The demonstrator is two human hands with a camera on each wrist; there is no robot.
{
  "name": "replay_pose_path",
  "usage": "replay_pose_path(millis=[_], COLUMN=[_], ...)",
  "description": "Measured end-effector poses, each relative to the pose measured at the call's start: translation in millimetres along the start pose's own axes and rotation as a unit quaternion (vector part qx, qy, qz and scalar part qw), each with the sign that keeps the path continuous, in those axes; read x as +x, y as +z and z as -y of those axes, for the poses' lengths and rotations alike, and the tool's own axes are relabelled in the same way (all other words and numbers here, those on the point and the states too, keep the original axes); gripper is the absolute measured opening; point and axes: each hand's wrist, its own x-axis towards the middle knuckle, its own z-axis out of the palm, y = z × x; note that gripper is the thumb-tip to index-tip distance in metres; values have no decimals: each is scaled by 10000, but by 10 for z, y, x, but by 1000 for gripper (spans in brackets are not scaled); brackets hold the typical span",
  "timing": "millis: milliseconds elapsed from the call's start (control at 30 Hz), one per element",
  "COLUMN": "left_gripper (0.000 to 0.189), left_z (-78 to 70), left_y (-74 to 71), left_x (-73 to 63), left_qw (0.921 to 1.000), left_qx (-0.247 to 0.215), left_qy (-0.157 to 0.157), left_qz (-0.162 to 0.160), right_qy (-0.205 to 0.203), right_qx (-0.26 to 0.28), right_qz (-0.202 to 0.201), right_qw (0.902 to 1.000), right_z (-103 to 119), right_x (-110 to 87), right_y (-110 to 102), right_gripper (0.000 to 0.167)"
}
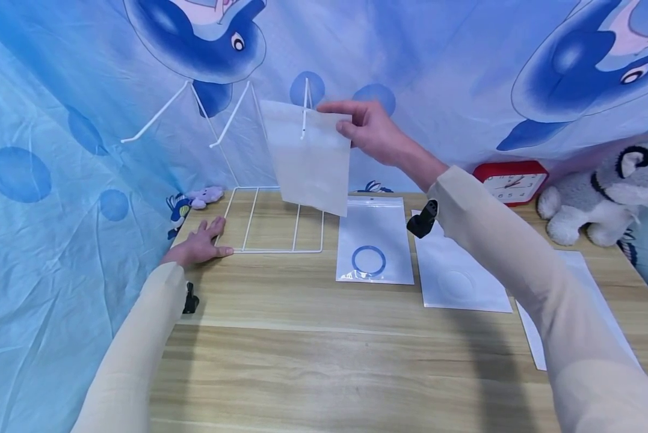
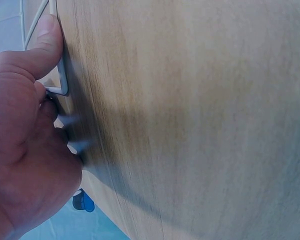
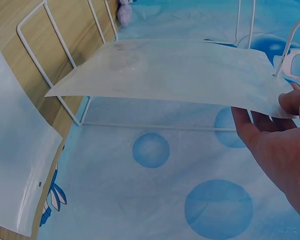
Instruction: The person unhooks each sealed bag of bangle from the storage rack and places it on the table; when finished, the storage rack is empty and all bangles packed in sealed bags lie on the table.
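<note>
My right hand (image 1: 369, 129) pinches the upper right corner of a flat whitish plastic bag (image 1: 313, 159) between thumb and fingers. The bag hangs tilted over the right side of a white wire display rack (image 1: 280, 251). The end of the rack's right hook (image 1: 304, 123) shows in front of the bag near its top edge. Low on the left, my left hand (image 1: 198, 243) rests on the rack's front left base corner, fingers spread. Its thumb (image 2: 49, 42) lies along the base wire in the left wrist view.
Right of the rack lie a zip bag with a blue ring (image 1: 369, 260), a second bag with a pale ring (image 1: 456, 285) and another white bag (image 1: 586, 288). A red clock (image 1: 511, 181) and grey plush toy (image 1: 600, 192) stand back right. A purple plush (image 1: 206, 196) sits back left.
</note>
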Motion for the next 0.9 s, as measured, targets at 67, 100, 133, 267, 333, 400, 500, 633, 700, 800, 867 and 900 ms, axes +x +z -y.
replay_pose_path(millis=[67,100,133,267,333,400,500,633,700,800,867,900], left_gripper=[98,98,97,97,97,96,96,96,96,97,97,97], left_z=[9,11,9,-2,-12,-22,-35,-43,-42,-43,-43,-45], left_y=[5,7,10,7,-3,-16,-20,-9,-1,4,4,4], left_x=[2,3,3,-1,-6,-12,-21,-25,-24,-28,-26,-26], left_qw=[10000,10000,10000,10000,10000,9999,9998,9999,10000,10000,10000,10000], left_qx=[13,6,12,50,82,108,125,83,45,-25,-35,-43], left_qy=[-23,-42,-52,-26,32,82,127,96,69,45,47,47], left_qz=[2,6,10,16,6,2,-12,-1,4,7,3,1], right_qy=[-44,-45,-40,-18,-27,-10,-29,-105,-123,-120,-89,-73], right_qx=[-33,-40,-54,-156,-214,-212,-188,-133,-117,-115,-137,-154], right_qz=[57,75,82,134,154,170,197,228,227,211,182,170], right_qw=[10000,10000,9999,9998,9996,9996,9996,9996,9996,9996,9997,9997], right_z=[11,17,24,48,58,68,81,97,107,125,141,148], right_x=[-23,-33,-44,-91,-114,-139,-185,-250,-279,-319,-349,-364], right_y=[4,6,8,11,11,11,17,33,46,66,79,85], right_gripper=[39,39,39,40,40,40,40,39,39,39,39,39])
